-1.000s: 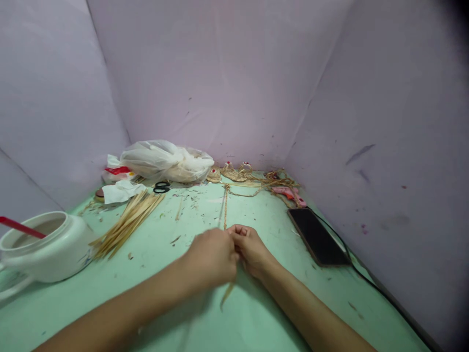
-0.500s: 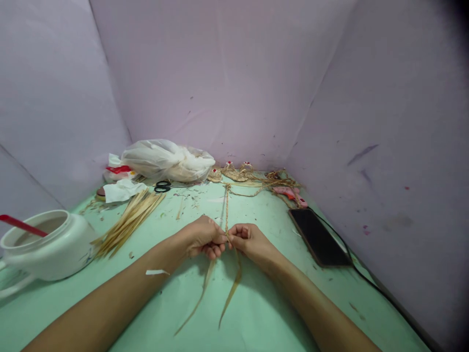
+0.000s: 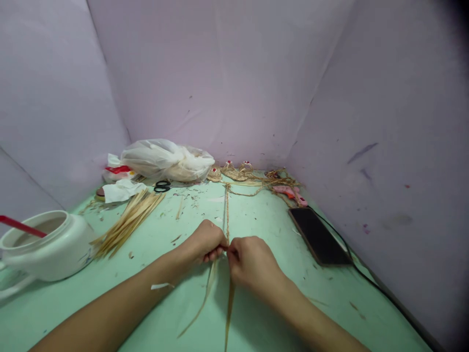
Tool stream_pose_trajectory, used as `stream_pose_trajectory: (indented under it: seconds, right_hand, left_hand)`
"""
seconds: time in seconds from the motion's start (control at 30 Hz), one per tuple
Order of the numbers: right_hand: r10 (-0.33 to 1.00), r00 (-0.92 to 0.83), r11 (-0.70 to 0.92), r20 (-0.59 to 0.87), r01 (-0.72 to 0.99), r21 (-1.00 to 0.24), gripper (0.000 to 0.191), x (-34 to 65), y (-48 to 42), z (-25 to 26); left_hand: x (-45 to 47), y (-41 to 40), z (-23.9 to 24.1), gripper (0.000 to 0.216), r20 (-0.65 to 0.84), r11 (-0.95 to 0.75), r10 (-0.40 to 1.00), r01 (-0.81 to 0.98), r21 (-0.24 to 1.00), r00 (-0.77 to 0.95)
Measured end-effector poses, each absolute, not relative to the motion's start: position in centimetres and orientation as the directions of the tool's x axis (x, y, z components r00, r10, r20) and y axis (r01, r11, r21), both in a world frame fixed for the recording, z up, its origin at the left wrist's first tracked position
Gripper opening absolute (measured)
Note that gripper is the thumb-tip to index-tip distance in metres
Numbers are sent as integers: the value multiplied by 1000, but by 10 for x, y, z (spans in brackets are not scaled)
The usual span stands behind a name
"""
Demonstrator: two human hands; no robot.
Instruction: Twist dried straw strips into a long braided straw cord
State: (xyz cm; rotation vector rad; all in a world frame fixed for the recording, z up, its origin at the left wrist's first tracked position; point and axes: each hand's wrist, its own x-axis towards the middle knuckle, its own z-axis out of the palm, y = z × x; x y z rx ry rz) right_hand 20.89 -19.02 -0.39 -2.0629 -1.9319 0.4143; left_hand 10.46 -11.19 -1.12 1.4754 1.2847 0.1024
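A thin twisted straw cord (image 3: pixel 227 215) runs straight from the back of the table toward me. At its near end my left hand (image 3: pixel 208 240) pinches it between thumb and fingers. Right beside, my right hand (image 3: pixel 251 261) is closed on the cord's end too, its back turned up and hiding the fingertips. Two loose flat straw strands trail down toward me: one strand (image 3: pixel 205 300) from under the left hand, the other strand (image 3: pixel 229 313) from below the right. A scrap of white tape (image 3: pixel 161 285) sticks to my left forearm.
On the left stand a white pot (image 3: pixel 54 249) with a red stick, a bundle of straw strips (image 3: pixel 128 222) and black-handled scissors (image 3: pixel 162 186). A plastic bag (image 3: pixel 164 159) and woven ornaments (image 3: pixel 236 172) lie behind. At right are a pink glue gun (image 3: pixel 291 194), a phone (image 3: pixel 320 237) and a cable (image 3: pixel 337 239).
My right hand has rolled over, its back now facing up, and both hands sit slightly nearer me. The right strand has swung straighter, pointing toward me.
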Motion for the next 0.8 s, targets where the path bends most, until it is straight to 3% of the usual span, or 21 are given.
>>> stream_pose_trajectory:
  seconds: [0.13,0.23,0.3,0.4,0.5,0.6,0.73,0.8]
  right_hand:
    - [996,13,-40,-91,954,-297,19,195,-197,-4]
    - [998,-14,-7,-68,954,-300,18,194,-200,-3]
    - [996,-69,40,-62,923,-383,16,202,-199,0]
    - [990,-88,-8,-113,755,-656,17,226,-188,2]
    - [967,209,-223,-145,423,-878,12,256,-163,0]
    - [895,400,-319,-198,262,-911,4,283,-123,-5]
    - [887,453,-301,-96,407,-863,8,303,-56,-14]
    - [882,470,-325,-30,561,-761,16,304,-23,-18]
  left_hand:
    - [102,-109,-15,8,-543,232,704,575,785,457]
    - [99,-105,-17,8,-527,230,691,542,809,494]
    - [98,-104,-18,7,-522,240,664,509,827,535]
    - [98,-103,-21,5,-502,219,641,488,845,581]
    - [99,-105,-27,4,-455,174,661,469,866,597]
    - [99,-106,-34,6,-340,88,670,384,919,660]
    - [98,-108,-43,11,-163,-95,695,314,945,700]
    - [98,-109,-45,13,-134,-158,711,341,927,691]
